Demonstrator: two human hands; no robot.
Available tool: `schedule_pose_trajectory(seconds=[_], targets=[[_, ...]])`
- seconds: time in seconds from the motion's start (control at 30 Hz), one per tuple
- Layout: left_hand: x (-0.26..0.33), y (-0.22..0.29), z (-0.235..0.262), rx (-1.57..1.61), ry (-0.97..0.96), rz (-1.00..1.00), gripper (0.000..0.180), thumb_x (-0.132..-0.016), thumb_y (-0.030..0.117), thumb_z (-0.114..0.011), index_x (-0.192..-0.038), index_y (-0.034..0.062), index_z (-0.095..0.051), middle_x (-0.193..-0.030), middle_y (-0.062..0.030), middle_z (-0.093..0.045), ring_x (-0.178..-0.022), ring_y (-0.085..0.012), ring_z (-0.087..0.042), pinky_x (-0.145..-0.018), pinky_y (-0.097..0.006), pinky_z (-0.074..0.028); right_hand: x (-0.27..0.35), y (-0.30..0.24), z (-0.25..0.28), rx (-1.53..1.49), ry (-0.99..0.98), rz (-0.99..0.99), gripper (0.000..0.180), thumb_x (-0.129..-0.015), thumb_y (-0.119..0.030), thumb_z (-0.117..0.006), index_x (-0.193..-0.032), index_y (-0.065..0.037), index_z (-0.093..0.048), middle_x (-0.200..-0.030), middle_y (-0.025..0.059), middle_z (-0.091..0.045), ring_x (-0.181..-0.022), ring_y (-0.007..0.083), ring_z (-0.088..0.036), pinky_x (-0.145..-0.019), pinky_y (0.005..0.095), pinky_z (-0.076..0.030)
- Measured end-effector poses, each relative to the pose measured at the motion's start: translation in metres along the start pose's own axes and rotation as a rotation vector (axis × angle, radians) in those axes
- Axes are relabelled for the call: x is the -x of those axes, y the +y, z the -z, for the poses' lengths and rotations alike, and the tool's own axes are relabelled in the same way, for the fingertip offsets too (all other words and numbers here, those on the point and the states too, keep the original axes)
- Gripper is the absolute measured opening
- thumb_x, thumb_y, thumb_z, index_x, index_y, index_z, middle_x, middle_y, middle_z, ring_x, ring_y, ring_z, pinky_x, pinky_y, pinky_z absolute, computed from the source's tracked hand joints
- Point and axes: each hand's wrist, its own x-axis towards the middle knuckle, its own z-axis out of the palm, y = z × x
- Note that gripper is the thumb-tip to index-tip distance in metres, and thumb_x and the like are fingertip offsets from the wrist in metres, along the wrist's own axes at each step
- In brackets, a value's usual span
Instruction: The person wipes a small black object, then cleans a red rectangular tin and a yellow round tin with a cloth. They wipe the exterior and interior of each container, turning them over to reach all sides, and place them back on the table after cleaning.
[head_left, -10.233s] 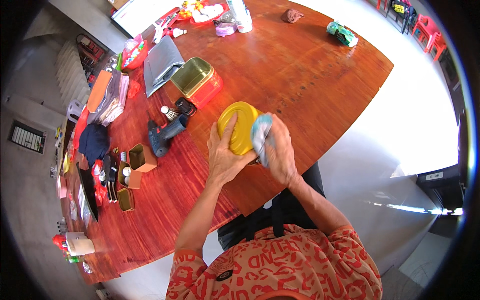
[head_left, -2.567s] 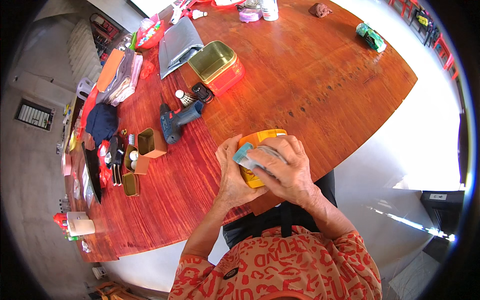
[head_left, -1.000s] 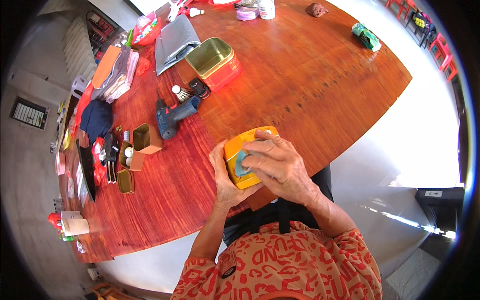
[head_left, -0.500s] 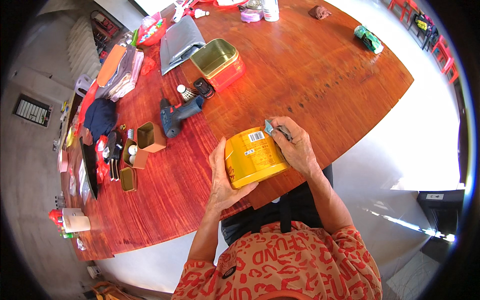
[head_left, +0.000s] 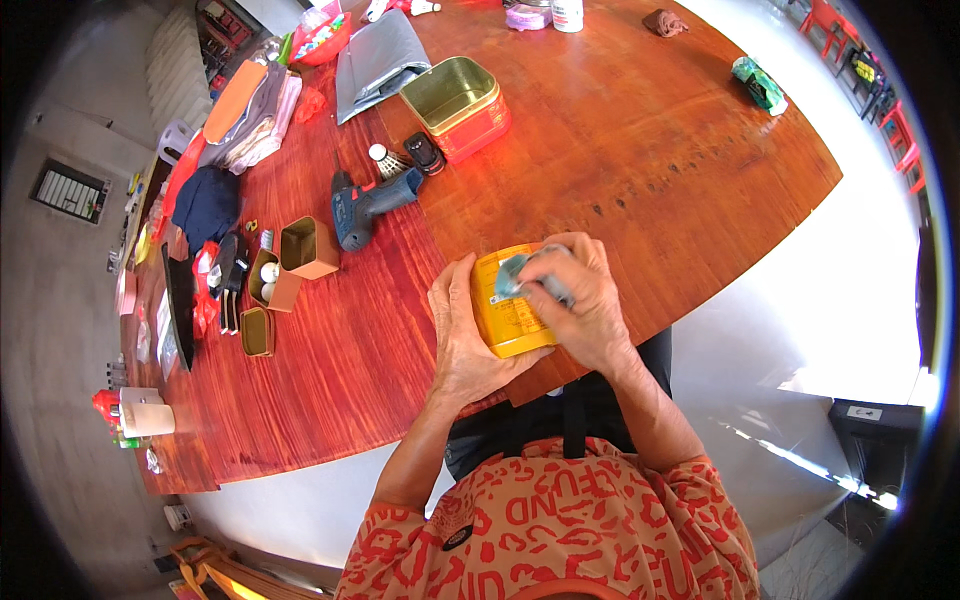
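A yellow tin (head_left: 512, 335) with rounded corners and a printed label is held near the table's front edge, tilted toward me. My left hand (head_left: 465, 350) grips it from the left, fingers along its side and the thumb under the lower edge. Bunched in my right hand (head_left: 590, 315) is a light blue-grey cloth (head_left: 508, 277), pressed against the printed face of the tin. The right fingers are closed round the cloth and cover the tin's upper right part; they are slightly blurred.
Beyond the tin lie a cordless drill (head_left: 362, 212), a battery pack (head_left: 425, 154), a shuttlecock (head_left: 387, 160) and an open red tin (head_left: 472, 132). Small open tins (head_left: 310, 250), folded cloths (head_left: 262, 130) and a grey plastic bag (head_left: 378, 60) occupy the left side. A green packet (head_left: 760, 86) lies far right.
My right hand has moved the cloth leftward from the tin's upper right corner onto its printed face, covering the barcode area. My left hand still holds the tin. The whole view has shifted slightly.
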Motion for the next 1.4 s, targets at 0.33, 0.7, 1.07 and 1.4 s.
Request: schedule_pose_trajectory(seconds=[0.33,0.7,1.07,1.4], targets=[[0.001,-0.002,0.0,0.025,0.013,-0.019,0.115,-0.054,0.033,-0.094,-0.141,-0.0001,-0.026,-0.13,-0.0223,-0.035,-0.123,-0.0383,-0.035,-0.102,-0.049,-0.035,-0.002,0.03,-0.006,-0.162,0.121,-0.188,0.016,-0.081,0.0,-0.065,-0.094,-0.009,-0.061,-0.102,0.0107,-0.058,-0.097,0.0294,-0.054,-0.086,0.0397,-0.044],[0.001,-0.003,-0.001,0.081,-0.054,-0.011,0.113,-0.055,0.032,-0.093,-0.142,0.0013,-0.027,-0.132,-0.0202,-0.032,-0.126,-0.0365,-0.034,-0.103,-0.048,-0.035,-0.006,-0.019,0.004,0.167,-0.184,0.308,0.015,-0.075,-0.011,-0.068,-0.089,-0.012,-0.065,-0.123,0.0033,-0.057,-0.121,0.0336,-0.051,-0.094,0.0463,-0.041],[0.01,-0.012,-0.001,0.162,0.038,-0.025,0.112,-0.055,0.03,-0.094,-0.14,-0.0001,-0.027,-0.129,-0.0198,-0.036,-0.121,-0.0346,-0.036,-0.103,-0.045,-0.034,0.002,0.048,0.002,-0.604,-0.16,-0.671,0.015,-0.103,-0.017,-0.04,-0.115,-0.014,-0.049,-0.123,0.0104,-0.049,-0.108,0.0162,-0.05,-0.09,0.0285,-0.043],[0.003,0.003,-0.005,0.095,0.034,0.025,0.112,-0.054,0.029,-0.094,-0.14,0.0008,-0.027,-0.13,-0.02,-0.037,-0.123,-0.0361,-0.036,-0.104,-0.047,-0.033,0.004,0.014,0.012,0.15,-0.172,0.134,0.038,-0.089,-0.017,-0.06,-0.126,-0.019,-0.054,-0.137,0.0159,-0.044,-0.126,0.0395,-0.045,-0.103,0.0477,-0.039]])
